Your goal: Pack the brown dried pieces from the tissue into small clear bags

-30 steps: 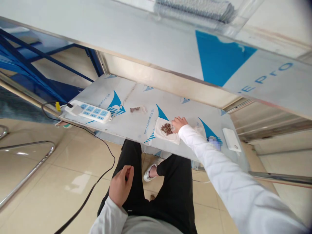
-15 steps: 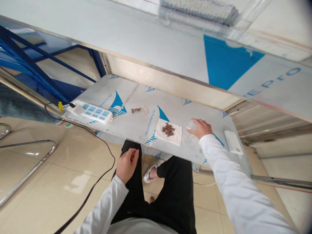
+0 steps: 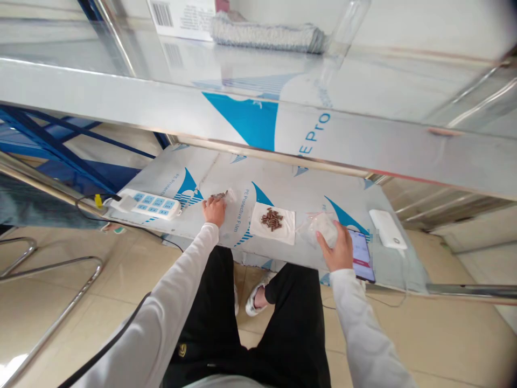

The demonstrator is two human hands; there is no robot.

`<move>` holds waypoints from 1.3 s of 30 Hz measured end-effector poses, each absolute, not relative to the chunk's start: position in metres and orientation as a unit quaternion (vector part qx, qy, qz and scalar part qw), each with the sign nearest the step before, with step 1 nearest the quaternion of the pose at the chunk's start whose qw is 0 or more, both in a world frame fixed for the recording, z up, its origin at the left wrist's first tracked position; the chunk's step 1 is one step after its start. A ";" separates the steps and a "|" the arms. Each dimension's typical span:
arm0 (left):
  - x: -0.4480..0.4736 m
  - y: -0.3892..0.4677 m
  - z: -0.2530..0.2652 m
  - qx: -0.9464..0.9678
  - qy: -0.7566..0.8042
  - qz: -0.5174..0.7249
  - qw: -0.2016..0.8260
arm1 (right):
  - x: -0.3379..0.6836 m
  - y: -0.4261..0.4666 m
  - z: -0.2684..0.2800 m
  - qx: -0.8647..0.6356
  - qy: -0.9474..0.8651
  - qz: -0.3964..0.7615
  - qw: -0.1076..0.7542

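My left hand is at the near edge of a small clear plastic bag holding dark brown pieces. Its fingers are curled onto that bag. My right hand rests over crumpled clear plastic bags, thumb and fingers apart, the plastic lying between and under them. Between my hands a white paper square carries a heap of small brown stick-like pieces. A phone with a lit screen lies right beside my right hand.
A white power strip sits at the left end of the film-covered table. At the right is a white device with a cable. A raised shelf crosses above the back, bearing a rolled grey cloth and a white box.
My left hand has moved from above my lap forward to the small bag. My right hand has drawn nearer and lowered onto the clear plastic. The view has shifted, showing the phone.
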State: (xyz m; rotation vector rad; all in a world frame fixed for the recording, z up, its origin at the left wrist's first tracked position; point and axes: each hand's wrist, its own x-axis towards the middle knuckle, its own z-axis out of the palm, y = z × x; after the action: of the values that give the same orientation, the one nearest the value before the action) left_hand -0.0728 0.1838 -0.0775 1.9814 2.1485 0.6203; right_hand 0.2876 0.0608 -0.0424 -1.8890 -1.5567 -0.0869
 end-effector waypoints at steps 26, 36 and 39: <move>-0.008 -0.049 -0.006 0.692 0.558 0.416 0.192 | 0.120 -0.017 0.023 -0.608 -0.486 0.412 0.474; 0.004 -0.043 0.031 0.421 0.548 0.435 0.577 | 0.131 -0.054 0.024 -0.596 -0.723 0.113 0.331; 0.002 -0.040 0.026 0.387 0.531 0.433 0.617 | 0.132 -0.058 0.024 -0.581 -0.742 0.105 0.316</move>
State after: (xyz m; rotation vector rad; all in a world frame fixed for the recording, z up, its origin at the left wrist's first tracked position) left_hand 0.0020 -0.0399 0.0264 0.8911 1.2231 0.9966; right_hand 0.1317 -0.0577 0.0241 -1.5310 -1.9541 0.2753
